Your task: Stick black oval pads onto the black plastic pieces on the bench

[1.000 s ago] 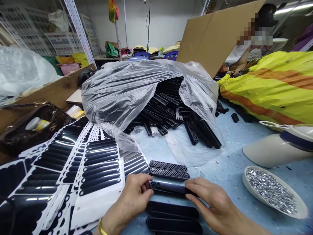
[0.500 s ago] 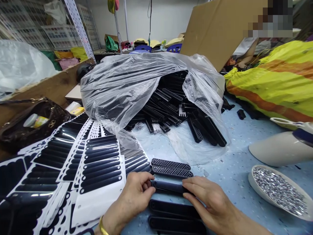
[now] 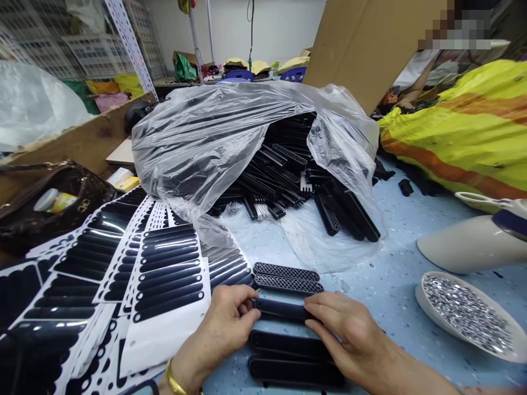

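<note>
On the pale blue worktable (image 3: 395,285), near its front edge, a black plastic strip (image 3: 282,309) lies crosswise between both hands, the left hand (image 3: 228,323) pinching its left end and the right hand (image 3: 349,334) gripping its right end.

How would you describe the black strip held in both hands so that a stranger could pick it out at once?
Start at the big clear plastic bag spilling black parts, then come toward the camera to the row of black strips on the blue table. The held strip is pinched between left hand and right hand, smooth-faced, unlike the two mesh strips beyond it.
</note>
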The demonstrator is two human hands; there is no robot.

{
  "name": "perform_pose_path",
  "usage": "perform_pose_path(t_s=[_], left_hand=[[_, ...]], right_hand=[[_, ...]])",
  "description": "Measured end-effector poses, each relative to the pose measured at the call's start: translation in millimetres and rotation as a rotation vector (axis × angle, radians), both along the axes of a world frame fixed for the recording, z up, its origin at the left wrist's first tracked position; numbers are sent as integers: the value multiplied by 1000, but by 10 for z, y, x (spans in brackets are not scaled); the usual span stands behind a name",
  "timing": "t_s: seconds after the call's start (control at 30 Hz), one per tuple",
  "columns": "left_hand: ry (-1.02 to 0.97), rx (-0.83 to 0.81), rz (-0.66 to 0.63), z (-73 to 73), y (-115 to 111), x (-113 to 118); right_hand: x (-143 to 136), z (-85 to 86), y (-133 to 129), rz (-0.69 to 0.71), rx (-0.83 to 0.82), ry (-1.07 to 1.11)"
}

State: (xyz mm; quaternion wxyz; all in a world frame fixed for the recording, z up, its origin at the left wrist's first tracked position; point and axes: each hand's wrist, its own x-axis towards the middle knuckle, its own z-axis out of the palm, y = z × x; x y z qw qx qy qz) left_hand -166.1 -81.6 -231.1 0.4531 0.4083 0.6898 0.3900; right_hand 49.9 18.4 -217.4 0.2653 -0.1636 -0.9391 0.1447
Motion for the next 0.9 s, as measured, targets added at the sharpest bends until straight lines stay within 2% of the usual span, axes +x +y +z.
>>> perform_pose_path(t_s=[0.47,0.9], left_hand=[[20,12,1,-35,-11,-13],[42,-16,-8,1,-6,-18]], right_hand=[[109,-107,12,0,-159,-129],[76,-92,-4,6,-102,-114]])
